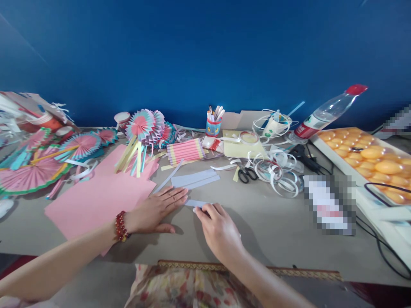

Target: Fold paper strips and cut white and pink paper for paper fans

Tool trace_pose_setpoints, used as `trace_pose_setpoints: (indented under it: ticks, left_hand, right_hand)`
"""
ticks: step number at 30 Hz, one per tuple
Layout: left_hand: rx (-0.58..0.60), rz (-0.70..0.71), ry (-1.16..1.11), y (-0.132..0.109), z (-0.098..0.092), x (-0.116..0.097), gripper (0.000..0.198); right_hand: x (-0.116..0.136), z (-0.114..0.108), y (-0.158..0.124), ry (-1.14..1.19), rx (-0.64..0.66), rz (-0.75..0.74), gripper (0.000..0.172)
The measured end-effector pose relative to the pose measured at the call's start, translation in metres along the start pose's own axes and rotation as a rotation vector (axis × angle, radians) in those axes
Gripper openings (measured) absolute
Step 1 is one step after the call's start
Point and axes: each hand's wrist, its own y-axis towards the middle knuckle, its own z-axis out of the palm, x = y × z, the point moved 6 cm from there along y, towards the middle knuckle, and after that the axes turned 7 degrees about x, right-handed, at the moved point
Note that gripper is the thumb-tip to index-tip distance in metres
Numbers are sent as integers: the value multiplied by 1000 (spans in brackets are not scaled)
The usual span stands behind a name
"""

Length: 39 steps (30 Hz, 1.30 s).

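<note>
My left hand (pixel 156 209) lies flat with fingers stretched out. It rests over the left end of a narrow pale lavender paper strip (pixel 197 203) and beside a large pink paper sheet (pixel 96 199). Curled fingers of my right hand (pixel 221 231) close on the strip's right end; the exact grip is partly hidden under them. Just beyond both hands lie wider lavender paper pieces (pixel 195 179), and a thin lavender strip (pixel 168 176) slants to their left.
Folded-paper rosettes (pixel 141 124) and fans (pixel 32 171) crowd the left. Behind stands a pen cup (pixel 213 126). Black-handled scissors (pixel 247 174), curled white strips (pixel 282 171), a glue gun (pixel 305 158), a tilted bottle (pixel 324 117) and a box of orange domes (pixel 366 154) occupy the right.
</note>
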Motion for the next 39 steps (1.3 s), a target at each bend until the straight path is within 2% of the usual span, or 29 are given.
trace_pose_setpoints:
  ticks: [11,15,19,26,33,39]
  left_hand:
    - [-3,0,36,-1,0,0,90]
    - [-25,-51,47,-11,-6,5,89]
    - [-91,-81,24,-26,-10,10,77]
    - [-39,-54,-25,-30,5,7,74]
    - [18,-62,-38,-33,7,5,77]
    - [4,-46,-61,-33,6,4,78]
  right_hand:
    - [12,7,11,-16,35,4,29]
    - [11,7,11,-11,2,-8,27]
    - [10,7,11,-7,6,-11,28]
    - [11,6,12,-10,46,-4,29]
    - [17,6,17,-13,47,-12,29]
    - [19,8,20,-36,58,-30,32]
